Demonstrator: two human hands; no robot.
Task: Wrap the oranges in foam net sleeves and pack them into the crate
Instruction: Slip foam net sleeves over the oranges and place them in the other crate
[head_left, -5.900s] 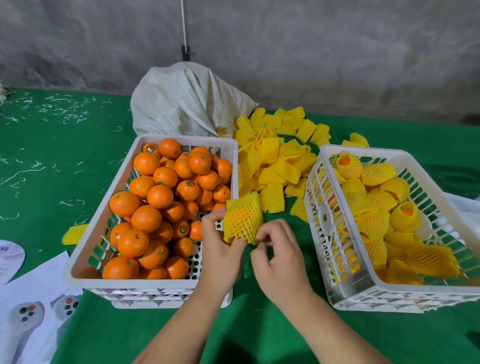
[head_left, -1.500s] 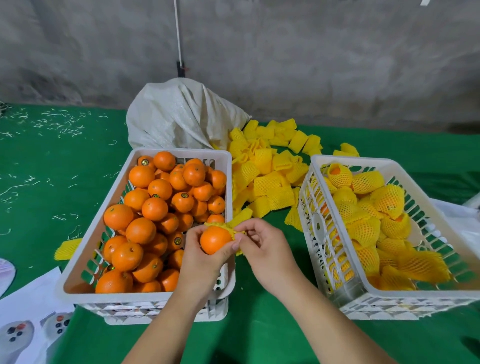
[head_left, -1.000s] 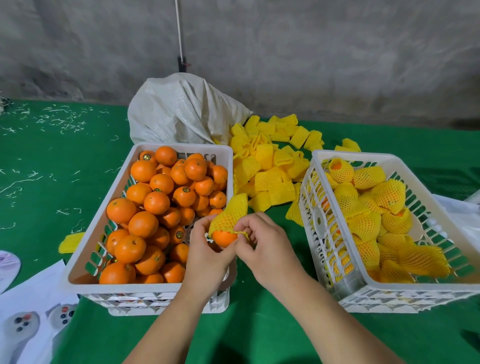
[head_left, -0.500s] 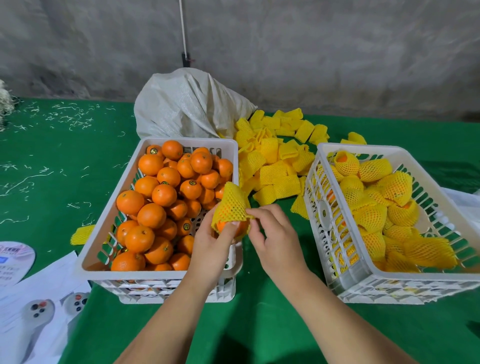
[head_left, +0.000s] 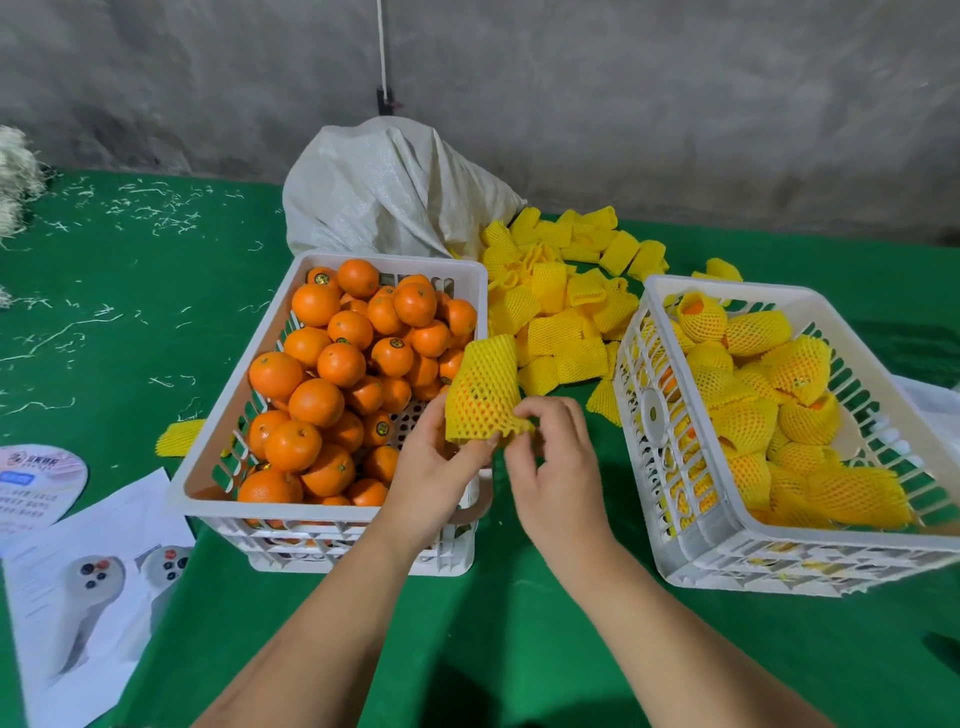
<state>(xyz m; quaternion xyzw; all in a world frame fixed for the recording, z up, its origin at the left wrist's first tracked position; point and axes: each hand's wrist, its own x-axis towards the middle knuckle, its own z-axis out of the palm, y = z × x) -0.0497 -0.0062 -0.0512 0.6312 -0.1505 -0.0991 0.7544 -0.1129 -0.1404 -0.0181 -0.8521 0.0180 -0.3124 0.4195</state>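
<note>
Since half a second ago we see the foam net sleeve (head_left: 483, 397) pulled further down, now hiding nearly all of the orange inside it. On the green table (head_left: 519, 649) sit, left to right, a white crate of bare oranges (head_left: 218, 457), loose yellow sleeves (head_left: 561, 312) and the packing crate (head_left: 753, 561) of wrapped fruit. Left hand (head_left: 436, 478) grips the sleeved orange above the left crate's near right corner; right hand (head_left: 558, 467) fingers (head_left: 524, 413) pinch the sleeve's lower edge.

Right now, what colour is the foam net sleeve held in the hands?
Yellow; the foam net sleeve shows best in the head view.
</note>
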